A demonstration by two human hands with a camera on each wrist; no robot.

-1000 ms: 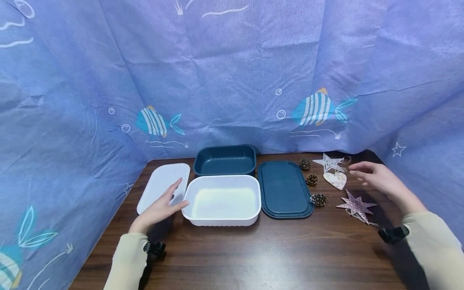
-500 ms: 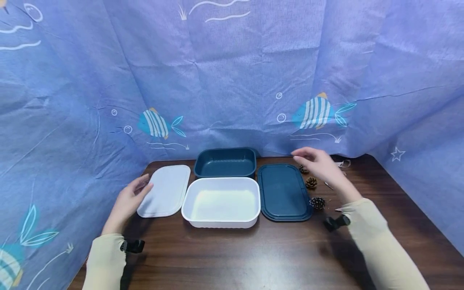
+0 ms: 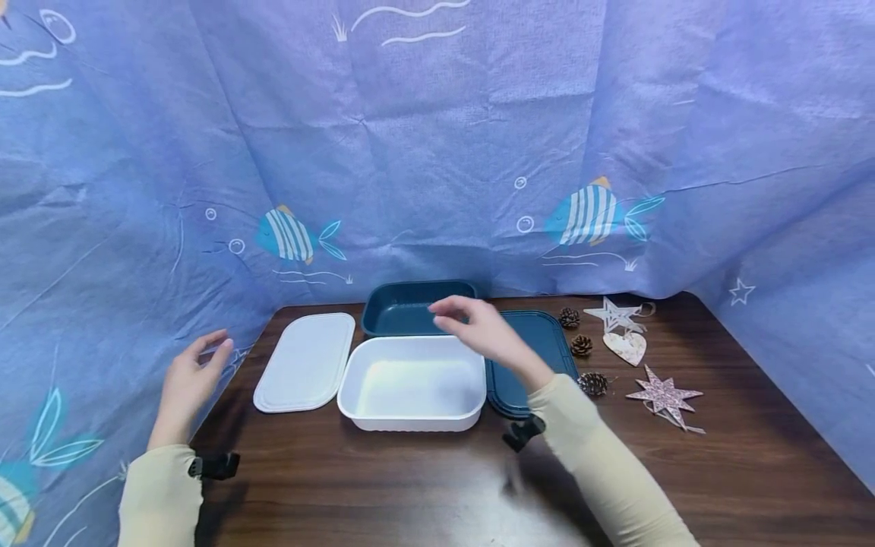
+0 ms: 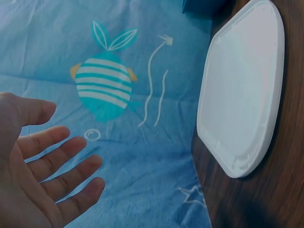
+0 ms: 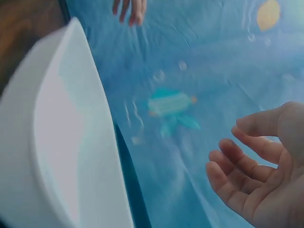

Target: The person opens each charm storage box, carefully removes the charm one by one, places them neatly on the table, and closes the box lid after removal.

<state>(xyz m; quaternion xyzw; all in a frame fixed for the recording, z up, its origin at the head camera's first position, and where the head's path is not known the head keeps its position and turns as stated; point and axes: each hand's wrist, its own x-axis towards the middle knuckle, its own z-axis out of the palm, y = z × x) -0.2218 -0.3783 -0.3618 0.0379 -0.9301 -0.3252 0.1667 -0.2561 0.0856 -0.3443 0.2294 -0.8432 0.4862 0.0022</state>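
My left hand (image 3: 189, 390) hovers left of the white lid (image 3: 305, 362), its relaxed fingers apart with nothing between them; the left wrist view shows the bare palm. Over the back right of the white container (image 3: 413, 422) is my right hand (image 3: 487, 334), fingers loosely bent and holding nothing. It overlaps the dark blue container (image 3: 393, 310) behind and part of the dark blue lid (image 3: 540, 334). In the right wrist view the white container's wall (image 5: 97, 142) stands beside that hand. Both containers stand uncovered.
Right of the blue lid lie pine cones (image 3: 581, 346), a white star ornament (image 3: 615, 314), a heart ornament (image 3: 626, 347) and a glittery pink star (image 3: 664, 395). The patterned cloth (image 3: 437, 152) hangs behind the wooden table (image 3: 383, 486).
My right hand has swept left from beside the ornaments, across the blue lid, to above the containers. My left hand has drawn left, away from the white container and lid.
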